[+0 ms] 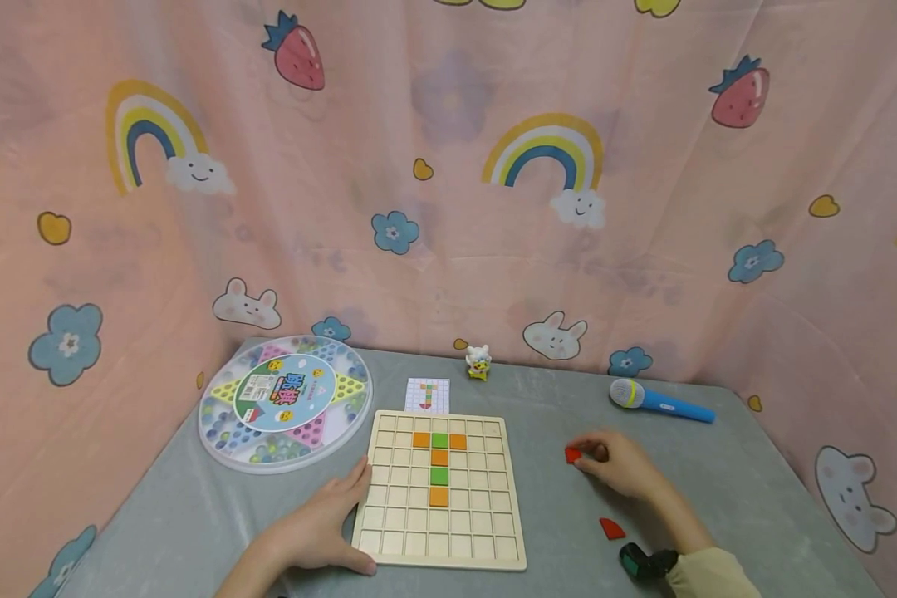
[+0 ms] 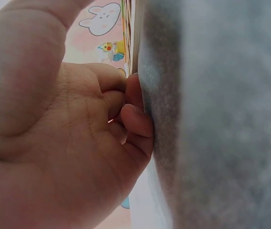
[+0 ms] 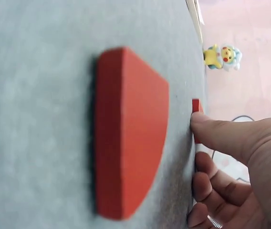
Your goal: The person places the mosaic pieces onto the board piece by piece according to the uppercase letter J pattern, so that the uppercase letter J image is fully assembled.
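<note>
A wooden grid board (image 1: 405,545) lies on the grey table. Orange tiles (image 1: 438,497) and green tiles (image 1: 439,477) form a T on it. My left hand (image 1: 320,523) rests at the board's lower left, thumb by the corner and fingertips against the left edge; the left wrist view shows some fingers bent. Off the board's right side, my right hand (image 1: 624,465) pinches a small red block (image 1: 572,455) at the table surface, its shape partly hidden. Nearer my right wrist lies a red quarter-circle block (image 1: 611,528), large in the right wrist view.
A pattern card (image 1: 428,395) lies at the board's far edge. Left of it is a round marble game board (image 1: 217,415). A small figurine (image 1: 478,363) stands at the back, and a blue toy microphone (image 1: 665,404) lies at the right. Behind hangs a pink printed curtain (image 1: 448,282).
</note>
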Demonstrator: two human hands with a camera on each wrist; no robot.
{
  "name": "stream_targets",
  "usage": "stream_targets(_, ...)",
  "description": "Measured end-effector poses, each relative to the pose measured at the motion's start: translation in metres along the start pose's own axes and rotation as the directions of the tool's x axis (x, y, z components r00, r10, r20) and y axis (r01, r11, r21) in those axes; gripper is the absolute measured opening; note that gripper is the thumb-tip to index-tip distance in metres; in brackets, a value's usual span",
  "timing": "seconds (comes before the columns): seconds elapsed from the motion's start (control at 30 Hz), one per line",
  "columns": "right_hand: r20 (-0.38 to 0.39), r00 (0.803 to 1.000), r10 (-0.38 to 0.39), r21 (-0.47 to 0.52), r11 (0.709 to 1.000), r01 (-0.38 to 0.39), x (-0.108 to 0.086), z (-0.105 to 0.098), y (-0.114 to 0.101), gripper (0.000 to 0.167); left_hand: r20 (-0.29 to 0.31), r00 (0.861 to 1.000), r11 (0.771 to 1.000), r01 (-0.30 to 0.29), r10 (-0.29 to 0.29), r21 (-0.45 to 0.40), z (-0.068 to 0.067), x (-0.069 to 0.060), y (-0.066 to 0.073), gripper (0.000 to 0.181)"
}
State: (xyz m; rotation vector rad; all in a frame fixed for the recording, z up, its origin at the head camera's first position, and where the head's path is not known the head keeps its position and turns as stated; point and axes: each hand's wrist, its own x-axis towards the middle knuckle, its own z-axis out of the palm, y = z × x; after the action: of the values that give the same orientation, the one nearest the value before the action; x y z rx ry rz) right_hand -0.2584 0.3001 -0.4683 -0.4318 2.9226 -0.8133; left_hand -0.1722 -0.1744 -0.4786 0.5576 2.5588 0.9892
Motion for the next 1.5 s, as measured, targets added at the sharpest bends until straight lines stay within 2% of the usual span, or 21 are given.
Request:
stream_targets(0.27, 0.026, 0.998, -0.055, 0.002, 0.999, 0.055, 0.001, -0.002, 0.004, 0.019, 0.0, 1.0, 1.0, -0.001, 0.001, -0.003, 0.0, -0.001, 0.001, 0.134)
stream_targets(0.4, 0.02, 0.996, -0.083, -0.009, 0.996, 0.083, 0.002, -0.001, 0.008, 0.018, 0.002, 1.0, 1.0, 0.011, -0.011, 0.001, 0.0, 0.0, 0.0, 0.134)
stream_targets(0.67, -0.016, 0.995, -0.096, -0.004, 0.995, 0.096, 0.0, -0.001, 0.005, 0.019, -0.01, 1.0, 1.0, -0.016, 0.016, 0.011, 0.0, -0.003, 0.004, 0.132)
stream_targets(0.83, -0.048, 0.994, -0.094, 0.008, 0.996, 0.094, -0.003, -0.006, -0.007, 0.019, -0.018, 1.0, 1.0, -0.024, 0.024, 0.002, 0.003, 0.0, -0.002, 0.135)
stream_targets(0.93, -0.076, 0.99, -0.123, -0.005, 0.992, 0.123, -0.005, -0.008, -0.016, 0.017, -0.021, 1.0, 1.0, -0.021, 0.021, 0.012, 0.005, 0.001, -0.005, 0.136)
stream_targets(1.07, -0.107, 0.982, -0.156, -0.024, 0.988, 0.155, -0.009, -0.009, -0.03, 0.017, -0.017, 1.0, 1.0, -0.009, 0.009, -0.009, 0.003, 0.0, -0.002, 0.135)
stream_targets(1.3, -0.072, 0.982, -0.174, -0.02, 0.985, 0.173, -0.014, 0.002, -0.058, 0.016, 0.01, 1.0, 1.0, -0.007, 0.007, -0.003, -0.001, -0.002, 0.003, 0.132)
stream_targets(1.5, -0.023, 0.975, -0.223, 0.049, 0.973, 0.224, -0.014, 0.021, -0.083, 0.017, 0.012, 1.0, 1.0, -0.004, 0.005, -0.004, -0.002, -0.001, 0.002, 0.132)
